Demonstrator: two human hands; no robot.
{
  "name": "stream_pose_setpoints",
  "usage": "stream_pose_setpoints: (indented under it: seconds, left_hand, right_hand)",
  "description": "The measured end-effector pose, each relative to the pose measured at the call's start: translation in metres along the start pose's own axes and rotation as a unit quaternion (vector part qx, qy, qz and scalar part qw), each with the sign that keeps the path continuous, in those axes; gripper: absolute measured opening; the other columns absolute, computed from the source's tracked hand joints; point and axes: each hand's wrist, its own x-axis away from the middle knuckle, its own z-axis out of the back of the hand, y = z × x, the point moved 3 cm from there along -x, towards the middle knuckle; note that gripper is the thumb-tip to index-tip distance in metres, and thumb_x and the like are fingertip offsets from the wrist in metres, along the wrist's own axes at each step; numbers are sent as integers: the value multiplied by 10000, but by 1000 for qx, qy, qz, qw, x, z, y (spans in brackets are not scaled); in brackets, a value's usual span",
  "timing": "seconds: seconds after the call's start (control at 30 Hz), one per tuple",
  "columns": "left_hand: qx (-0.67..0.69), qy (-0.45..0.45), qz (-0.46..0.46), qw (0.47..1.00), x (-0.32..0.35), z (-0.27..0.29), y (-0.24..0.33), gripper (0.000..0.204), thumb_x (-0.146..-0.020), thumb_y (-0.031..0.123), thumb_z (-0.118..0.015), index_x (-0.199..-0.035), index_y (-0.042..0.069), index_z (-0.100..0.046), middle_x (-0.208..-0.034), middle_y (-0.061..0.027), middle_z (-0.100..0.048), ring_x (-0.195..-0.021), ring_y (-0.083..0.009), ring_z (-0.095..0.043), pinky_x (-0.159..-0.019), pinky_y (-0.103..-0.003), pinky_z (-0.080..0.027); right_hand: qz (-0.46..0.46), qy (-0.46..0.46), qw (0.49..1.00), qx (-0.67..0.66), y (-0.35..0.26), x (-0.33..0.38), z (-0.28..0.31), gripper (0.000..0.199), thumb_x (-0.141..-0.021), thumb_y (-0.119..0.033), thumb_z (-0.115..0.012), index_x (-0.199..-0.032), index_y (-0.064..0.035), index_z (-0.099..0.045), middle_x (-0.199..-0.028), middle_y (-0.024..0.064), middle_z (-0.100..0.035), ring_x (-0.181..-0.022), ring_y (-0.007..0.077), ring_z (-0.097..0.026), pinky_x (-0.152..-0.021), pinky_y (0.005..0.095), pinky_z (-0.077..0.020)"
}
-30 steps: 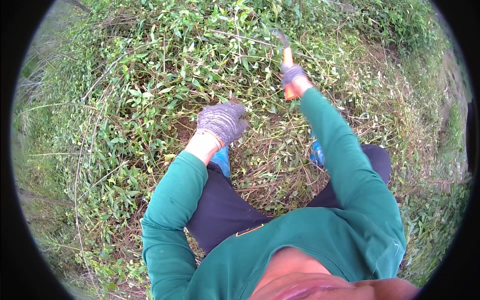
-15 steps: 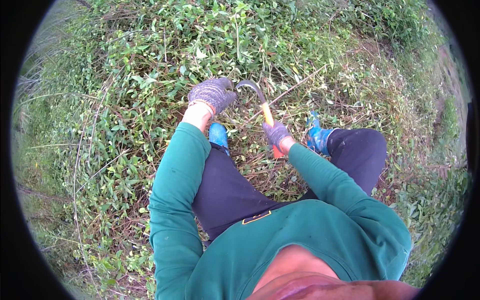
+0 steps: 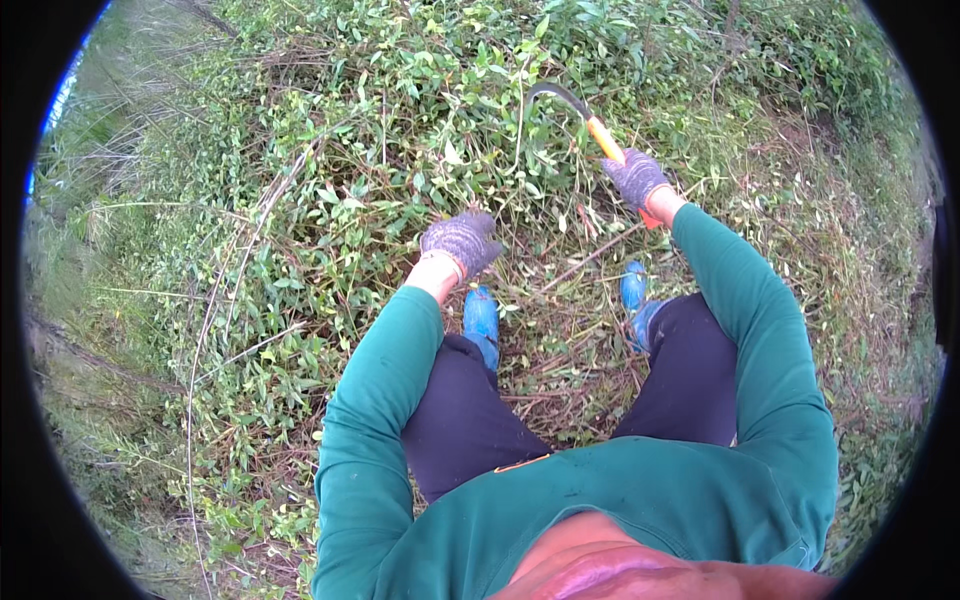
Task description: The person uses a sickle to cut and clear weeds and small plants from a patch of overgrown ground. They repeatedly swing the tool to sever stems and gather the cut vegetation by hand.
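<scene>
My right hand, in a dark knitted glove, is closed round the yellow and orange handle of a sickle. The thin curved blade arcs up and to the left over leafy growth. Lower and to the left, my left hand wears a similar grey glove. Its fingers are loosely bent with the thumb apart, and I see nothing in them. It hovers above the stems, just ahead of my left blue boot.
Cut stems and leaves litter the ground between my feet. A dry stick lies slanted ahead of my right blue boot. Long bare stems arch through the bushes on the left. Denser shrubs stand at the far right.
My right hand has swung forward and to the right with the sickle. My left hand sits a little lower and further right in view. My right leg is more drawn in.
</scene>
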Motion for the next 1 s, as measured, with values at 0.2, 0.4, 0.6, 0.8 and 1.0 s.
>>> stream_pose_setpoints:
  seconds: [0.2,0.4,0.6,0.8,1.0]
  left_hand:
    - [1,182,-54,982,-16,19,14,542,-788,343,-634,-1271,136,-501,-1218,-167,-546,-1097,-345,-541,-935,-452,-428]
    - [-159,391,-28,906,-65,51,-23,770,-723,382,-698,-1378,132,-381,-1421,-127,-374,-1336,-289,-325,-1098,-509,-198]
    - [-137,258,261,920,-85,42,-132,857,-734,334,-714,-1446,179,-262,-1459,-152,-314,-1320,-326,-349,-1082,-542,-210]
    - [103,126,345,925,-95,-22,-194,357,-907,194,-397,-1221,62,-504,-1058,-216,-637,-959,-379,-629,-834,-485,-478]
    - [63,60,248,965,-89,-51,-192,285,-908,239,-421,-1073,69,-578,-1028,-212,-639,-960,-396,-612,-819,-495,-476]
  right_hand:
    - [-44,-13,949,-312,-68,-86,-69,420,-851,-438,-584,-902,-21,-597,-683,142,-611,-586,288,-595,-534,385,-458]
    - [31,-222,941,-252,-145,-93,-141,483,-862,-470,-521,-955,1,-577,-674,148,-609,-520,259,-590,-509,381,-470]
    - [162,-206,964,-48,-122,-67,-159,526,-855,-504,-528,-1000,-2,-592,-833,238,-632,-787,388,-616,-694,444,-473]
    - [97,-95,981,-138,-172,-116,-188,455,-862,-437,-561,-1003,-6,-588,-872,231,-634,-824,388,-613,-717,446,-480]
    - [-58,-183,975,-115,-91,-35,-268,472,-856,-440,-535,-1055,-16,-590,-933,251,-634,-864,417,-609,-765,470,-476]
